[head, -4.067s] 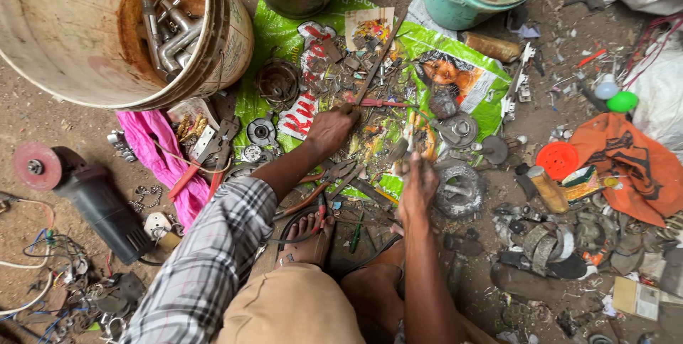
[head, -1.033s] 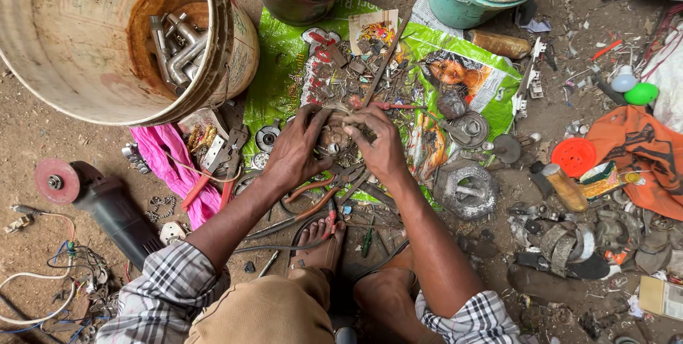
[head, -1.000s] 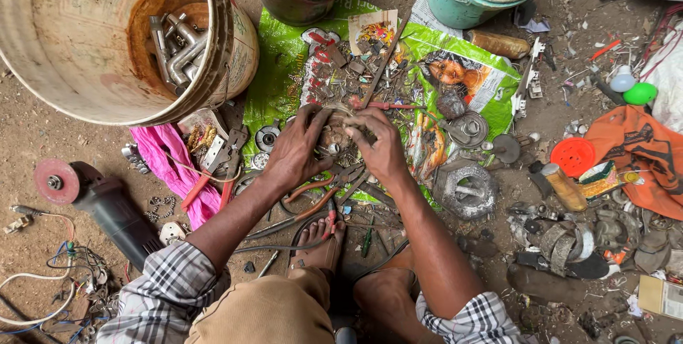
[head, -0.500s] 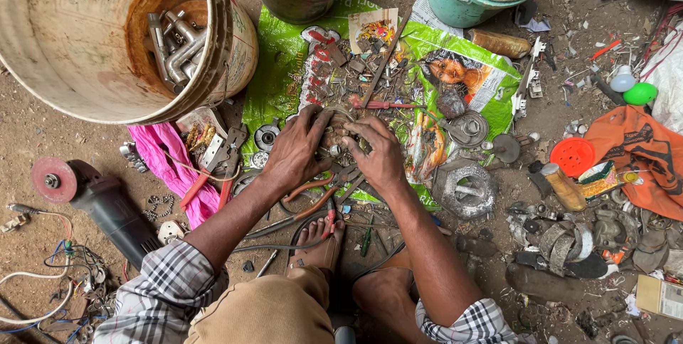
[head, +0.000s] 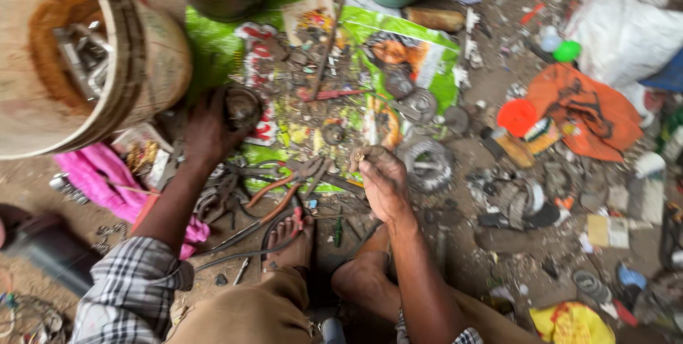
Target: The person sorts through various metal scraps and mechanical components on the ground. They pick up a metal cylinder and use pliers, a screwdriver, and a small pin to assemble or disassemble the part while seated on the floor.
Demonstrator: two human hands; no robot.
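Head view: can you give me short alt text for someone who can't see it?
A seated person's left hand grips a round rusty part while the right hand pinches a small metal piece, above a green sheet strewn with scrap, beside a tipped bucket.

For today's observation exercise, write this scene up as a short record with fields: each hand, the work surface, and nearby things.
Left hand: grip closed on a round rusty metal part
Right hand: pinches a small metal piece
Surface: green printed sack on dirt, strewn with scrap
Near left: large rusty bucket
Near feet: red-handled pliers
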